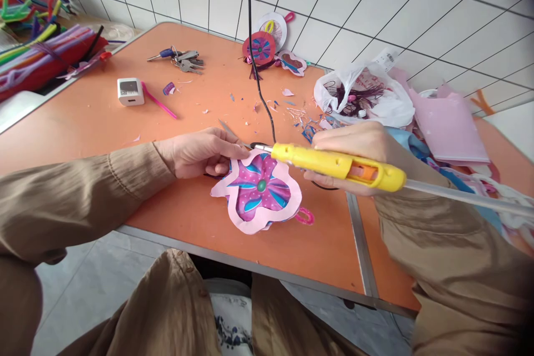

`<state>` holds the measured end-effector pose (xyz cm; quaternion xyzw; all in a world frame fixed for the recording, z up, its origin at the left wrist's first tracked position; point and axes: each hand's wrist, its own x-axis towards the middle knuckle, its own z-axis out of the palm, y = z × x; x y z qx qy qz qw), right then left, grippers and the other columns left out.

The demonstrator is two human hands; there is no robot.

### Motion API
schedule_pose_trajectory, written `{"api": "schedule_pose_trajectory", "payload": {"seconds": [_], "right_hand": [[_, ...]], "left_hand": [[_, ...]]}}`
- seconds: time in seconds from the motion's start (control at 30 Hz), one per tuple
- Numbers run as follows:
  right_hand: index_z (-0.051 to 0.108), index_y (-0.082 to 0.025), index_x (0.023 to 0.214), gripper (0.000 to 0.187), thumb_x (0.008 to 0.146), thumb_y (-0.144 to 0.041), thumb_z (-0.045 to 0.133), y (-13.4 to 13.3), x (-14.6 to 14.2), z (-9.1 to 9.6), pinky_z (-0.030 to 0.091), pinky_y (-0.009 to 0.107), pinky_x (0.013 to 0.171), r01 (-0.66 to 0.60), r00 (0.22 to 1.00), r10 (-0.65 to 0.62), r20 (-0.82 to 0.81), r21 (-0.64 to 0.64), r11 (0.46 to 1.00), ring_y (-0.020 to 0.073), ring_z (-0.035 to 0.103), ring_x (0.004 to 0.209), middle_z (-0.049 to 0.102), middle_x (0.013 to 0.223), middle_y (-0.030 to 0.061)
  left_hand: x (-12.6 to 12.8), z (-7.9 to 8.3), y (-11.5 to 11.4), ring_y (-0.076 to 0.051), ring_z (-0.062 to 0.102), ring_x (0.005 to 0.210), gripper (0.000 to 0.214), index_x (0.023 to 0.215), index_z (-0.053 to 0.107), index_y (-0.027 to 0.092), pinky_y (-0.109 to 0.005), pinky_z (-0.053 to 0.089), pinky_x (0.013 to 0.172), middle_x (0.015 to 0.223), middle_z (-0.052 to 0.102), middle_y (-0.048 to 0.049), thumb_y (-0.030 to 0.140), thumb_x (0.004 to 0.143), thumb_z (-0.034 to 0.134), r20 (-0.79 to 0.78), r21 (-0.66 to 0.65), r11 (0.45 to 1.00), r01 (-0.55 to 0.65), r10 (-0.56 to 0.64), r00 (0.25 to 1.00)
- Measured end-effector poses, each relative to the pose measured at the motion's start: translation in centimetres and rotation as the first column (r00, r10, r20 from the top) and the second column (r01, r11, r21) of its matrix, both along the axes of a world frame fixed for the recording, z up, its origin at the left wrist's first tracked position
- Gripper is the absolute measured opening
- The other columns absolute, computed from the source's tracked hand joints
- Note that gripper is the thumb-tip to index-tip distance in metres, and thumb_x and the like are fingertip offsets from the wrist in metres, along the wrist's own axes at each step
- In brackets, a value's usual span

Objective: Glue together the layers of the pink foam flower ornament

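Observation:
A flower-shaped craft piece [263, 183] with a pale pink wavy border and a purple-blue patterned middle is over the table near its front edge. My left hand [204, 151] pinches its upper left rim. A pink loop [305, 216] sticks out at its lower right. My right hand [359, 144] is closed around a yellow glue gun [334, 164], with a clear glue stick [467, 197] coming out of its back end. The gun's metal nozzle points left, at the piece's top edge by my left fingertips. A thin pointed blade [228, 128] shows behind my left hand, its rest hidden.
A black cord [259, 89] runs down the wall and across the orange table [175, 211]. Keys [187, 60], a white charger [130, 92], paper scraps and finished-looking round ornaments [259, 48] lie farther back. A white plastic bag [367, 94] and pink sheets [450, 122] crowd the right; pipe cleaners [45, 50] the left.

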<state>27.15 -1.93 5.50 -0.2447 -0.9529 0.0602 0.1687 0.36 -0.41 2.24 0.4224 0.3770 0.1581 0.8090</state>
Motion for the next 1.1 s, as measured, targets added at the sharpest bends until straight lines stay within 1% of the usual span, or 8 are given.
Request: {"api": "schedule_pose_trajectory", "payload": {"seconds": [0.17, 0.3, 0.4, 0.53, 0.7, 0.8, 0.97, 1.1], "right_hand": [[0.054, -0.024, 0.077, 0.017, 0.081, -0.033, 0.068, 1.4, 0.7, -0.4, 0.046, 0.032, 0.064, 0.325, 0.892, -0.285, -0.351, 0.059, 0.944, 0.0175, 0.058, 0.068, 0.062, 0.077, 0.0045], [0.047, -0.022, 0.079, 0.024, 0.079, -0.036, 0.068, 2.8, 1.8, -1.0, 0.043, 0.035, 0.064, 0.601, 0.799, -0.580, -0.158, 0.181, 0.779, 0.0209, 0.056, 0.070, 0.062, 0.082, 0.0099], [0.051, -0.019, 0.089, 0.015, 0.080, -0.026, 0.060, 3.6, 2.6, -2.1, 0.040, 0.035, 0.063, 0.619, 0.739, -0.652, 0.170, 0.211, 0.756, 0.0257, 0.060, 0.080, 0.062, 0.094, 0.0137], [0.051, -0.015, 0.118, 0.049, 0.070, -0.018, 0.062, 4.2, 3.2, -3.4, 0.046, 0.037, 0.074, 0.608, 0.701, -0.575, 0.422, 0.068, 0.791, 0.0306, 0.062, 0.098, 0.057, 0.115, 0.0158], [0.049, -0.016, 0.128, 0.058, 0.071, -0.013, 0.057, 3.4, 2.4, -2.6, 0.047, 0.043, 0.082, 0.593, 0.710, -0.537, 0.456, 0.025, 0.805, 0.0343, 0.060, 0.109, 0.056, 0.128, 0.0172], [0.063, -0.017, 0.104, 0.028, 0.079, -0.014, 0.051, 2.1, 0.8, -1.7, 0.045, 0.051, 0.085, 0.607, 0.742, -0.630, 0.227, 0.172, 0.776, 0.0366, 0.060, 0.107, 0.064, 0.119, 0.0174], [0.065, -0.020, 0.098, 0.024, 0.086, -0.039, 0.055, -0.4, -2.9, -2.1, 0.052, 0.034, 0.059, 0.448, 0.784, -0.599, -0.164, -0.519, 0.728, 0.0171, 0.064, 0.063, 0.072, 0.087, 0.0044], [0.063, -0.022, 0.073, 0.020, 0.085, -0.038, 0.058, -1.6, -4.6, -3.3, 0.045, 0.028, 0.051, 0.296, 0.790, -0.572, -0.220, -0.680, 0.671, 0.0128, 0.057, 0.058, 0.063, 0.068, -0.0006]], "left_hand": [[0.0, 0.0, 0.0, -0.002, 0.040, 0.036, 0.024, 0.055, 0.060, 0.008, -0.009, 0.028, 0.031, 0.047, 0.048, 0.0013, 0.014, 0.075, 0.073, 0.012, -0.010, 1.000, -0.013, 0.013, 1.000], [0.1, 0.2, 0.0, -0.002, 0.043, 0.036, 0.021, 0.056, 0.061, 0.007, -0.009, 0.031, 0.031, 0.048, 0.051, 0.0005, 0.011, 0.075, 0.072, 0.009, -0.023, 0.999, -0.035, 0.035, 0.999], [0.1, 0.2, 0.0, -0.003, 0.045, 0.036, 0.019, 0.059, 0.063, 0.006, -0.009, 0.032, 0.032, 0.050, 0.053, -0.0004, 0.010, 0.075, 0.071, 0.012, -0.021, 0.999, -0.041, 0.041, 0.999], [0.0, 0.1, 0.0, -0.004, 0.047, 0.037, 0.018, 0.060, 0.062, 0.007, -0.010, 0.032, 0.032, 0.051, 0.053, -0.0005, 0.012, 0.075, 0.072, 0.012, -0.013, 0.999, -0.047, 0.047, 0.999], [0.0, 0.0, 0.0, -0.004, 0.047, 0.038, 0.017, 0.061, 0.062, 0.007, -0.010, 0.033, 0.032, 0.050, 0.053, -0.0006, 0.012, 0.073, 0.073, 0.006, 0.001, 0.999, -0.037, 0.037, 0.999], [0.1, 0.0, -0.1, -0.004, 0.047, 0.038, 0.017, 0.061, 0.063, 0.007, -0.011, 0.035, 0.033, 0.051, 0.053, -0.0008, 0.013, 0.072, 0.074, -0.002, 0.015, 0.999, -0.046, 0.046, 0.999], [0.3, 0.2, -0.4, -0.004, 0.047, 0.038, 0.015, 0.061, 0.064, 0.007, -0.011, 0.036, 0.033, 0.052, 0.054, -0.0008, 0.012, 0.073, 0.073, -0.018, 0.025, 0.997, -0.069, 0.069, 0.997], [0.4, 0.3, -0.5, -0.004, 0.047, 0.039, 0.014, 0.063, 0.065, 0.008, -0.011, 0.035, 0.034, 0.051, 0.054, -0.0007, 0.013, 0.073, 0.073, -0.026, 0.035, 0.997, -0.062, 0.063, 0.998]]}}
